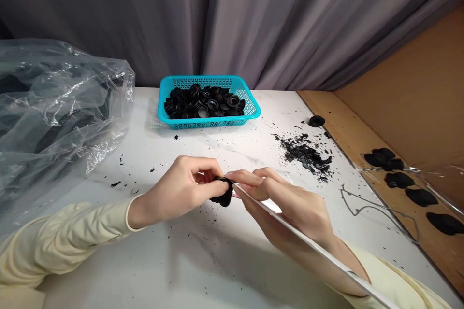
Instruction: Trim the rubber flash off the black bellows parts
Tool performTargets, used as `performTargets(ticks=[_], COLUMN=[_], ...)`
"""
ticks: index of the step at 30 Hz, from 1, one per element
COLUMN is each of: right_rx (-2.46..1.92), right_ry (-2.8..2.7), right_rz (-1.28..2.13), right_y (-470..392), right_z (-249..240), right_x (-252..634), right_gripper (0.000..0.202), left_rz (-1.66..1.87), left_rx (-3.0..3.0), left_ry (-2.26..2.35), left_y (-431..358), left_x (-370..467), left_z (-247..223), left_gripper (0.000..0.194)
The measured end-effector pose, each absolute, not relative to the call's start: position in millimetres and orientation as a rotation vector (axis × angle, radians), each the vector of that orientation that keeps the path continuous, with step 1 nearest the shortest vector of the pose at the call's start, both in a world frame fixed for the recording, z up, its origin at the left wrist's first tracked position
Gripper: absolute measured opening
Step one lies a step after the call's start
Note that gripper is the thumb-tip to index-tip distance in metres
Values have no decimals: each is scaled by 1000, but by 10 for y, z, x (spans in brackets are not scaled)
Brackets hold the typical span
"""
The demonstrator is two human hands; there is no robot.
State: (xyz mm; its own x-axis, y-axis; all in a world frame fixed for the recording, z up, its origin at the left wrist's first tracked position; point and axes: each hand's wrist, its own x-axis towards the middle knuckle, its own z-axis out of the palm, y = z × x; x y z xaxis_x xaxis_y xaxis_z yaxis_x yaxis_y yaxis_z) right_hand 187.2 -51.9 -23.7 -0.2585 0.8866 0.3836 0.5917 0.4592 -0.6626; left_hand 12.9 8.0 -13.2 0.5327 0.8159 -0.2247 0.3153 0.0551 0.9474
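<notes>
My left hand [188,186] is closed, thumb and fingers pinching a small black ribbed rubber boot [222,198] above the white table. Close on its right is my right hand [286,198], fingers bent and pressed together at the boot's upper edge. What those fingers grip is mostly hidden; a bit of pink and something clear shows beneath them. A long thin white strip [308,242] runs from the fingertips across my right hand to the lower right corner. Whether the hand holds this strip is unclear.
A turquoise basket [210,125] full of black ribbed boots stands at the back. Black scraps [306,153] lie heaped at right, below a single boot [316,121]. A clear plastic bag [65,106] covers the left side. A bent wire [362,210] and flat black pieces [420,197] are at right.
</notes>
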Motion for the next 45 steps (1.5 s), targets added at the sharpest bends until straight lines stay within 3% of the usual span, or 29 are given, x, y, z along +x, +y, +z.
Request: performTargets(ticks=[17, 23, 30, 35, 42, 45], right_rx=[-1154, -1259, -1224, -1354, -1172, -1130], right_ry=[-1940, -1721, -1454, -1194, -1054, -1007], right_rz=[466, 758, 1081, 1386, 1755, 1799], right_y=[-443, -420, -353, -274, -185, -181], right_z=[-339, -246, -62, 46, 0, -33], right_x=[1871, 1912, 2035, 2106, 2105, 2092], right_gripper=[22, 12, 33, 28, 30, 30], left_rz=[513, 548, 590, 836, 1198, 1199], left_rx=[1520, 1573, 1628, 2017, 2484, 2497], left_ry=[980, 935, 950, 950, 646, 576], left_y=[54, 29, 28, 44, 76, 94], left_x=[136, 118, 115, 96, 87, 103], left_z=[-143, -98, -58, -75, -202, -226], left_gripper=[13, 14, 15, 15, 9, 12])
